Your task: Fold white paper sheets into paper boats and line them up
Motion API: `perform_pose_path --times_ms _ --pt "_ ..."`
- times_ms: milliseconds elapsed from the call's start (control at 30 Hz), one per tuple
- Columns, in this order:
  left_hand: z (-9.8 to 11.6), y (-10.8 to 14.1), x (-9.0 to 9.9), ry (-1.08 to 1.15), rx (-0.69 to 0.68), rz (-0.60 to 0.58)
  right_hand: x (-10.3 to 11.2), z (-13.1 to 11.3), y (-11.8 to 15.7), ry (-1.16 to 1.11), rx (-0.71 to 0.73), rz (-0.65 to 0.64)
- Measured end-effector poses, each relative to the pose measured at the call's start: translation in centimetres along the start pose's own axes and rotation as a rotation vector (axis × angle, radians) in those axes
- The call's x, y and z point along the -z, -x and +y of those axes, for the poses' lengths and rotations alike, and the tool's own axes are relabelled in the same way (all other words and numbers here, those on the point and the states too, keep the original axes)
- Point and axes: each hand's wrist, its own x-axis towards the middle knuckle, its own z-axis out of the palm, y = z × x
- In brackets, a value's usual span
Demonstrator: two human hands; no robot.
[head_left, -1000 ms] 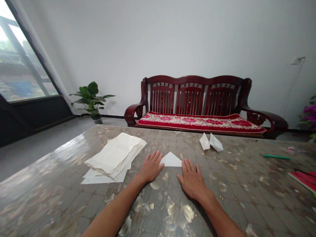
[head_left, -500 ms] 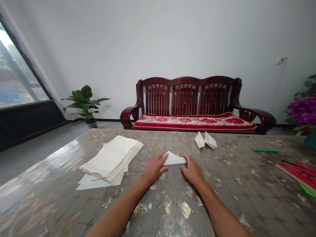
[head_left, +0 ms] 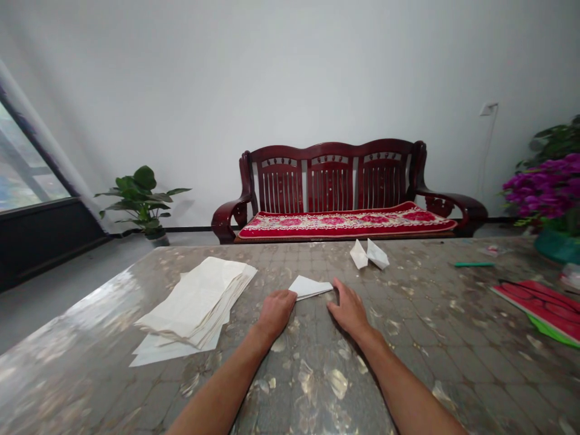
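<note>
The left hand [head_left: 277, 314] lies on the bench [head_left: 421, 344] with its fingers bent together over the left end of a folded white paper triangle [head_left: 310, 287]. The fingertips are hidden from this view, so I cannot tell if the hand pinches the paper or only presses on it. The right hand [head_left: 348, 311] is open, with the fingers spread and pointing to the right tip of the paper. It is just beside this tip, maybe touching it, but this is hard to make out. The paper lies between both hands, on the glossy bench with gold and grey pattern.

To the left is a thick stack of cream folded paper sheets [head_left: 194, 302], with more sheets sticking out under it. Further ahead, two small white paper boats [head_left: 369, 254] stand close together. At the right are a thin green strip [head_left: 473, 264] and a red booklet [head_left: 539, 308], partly cut off by a black cord lying over it. Behind the bench stands a dark red wooden sofa [head_left: 330, 187], and its lower part is hidden by the bench edge. Purple flowers [head_left: 544, 187] are at the right side.
</note>
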Motion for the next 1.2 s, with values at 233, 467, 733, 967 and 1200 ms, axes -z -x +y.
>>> perform_pose_path --times_ms 233,467,733,967,1200 --pt "0.6 0.6 0.7 0.044 0.067 0.127 -1.5 -0.8 -0.3 -0.389 -0.055 0.076" --pt "1.8 1.2 0.9 0.056 0.020 0.217 -2.9 -3.2 -0.1 -0.833 -0.076 0.038" --pt "2.7 1.6 0.7 0.087 -0.113 0.259 -1.4 -4.1 0.5 -0.642 -0.098 0.115" --pt "2.8 1.6 0.6 0.151 0.006 0.338 -0.7 -4.3 0.8 -0.385 -0.063 0.146" --pt "3.7 0.7 1.1 0.179 -0.020 0.590 -1.0 -5.0 2.1 -0.130 0.232 0.231"
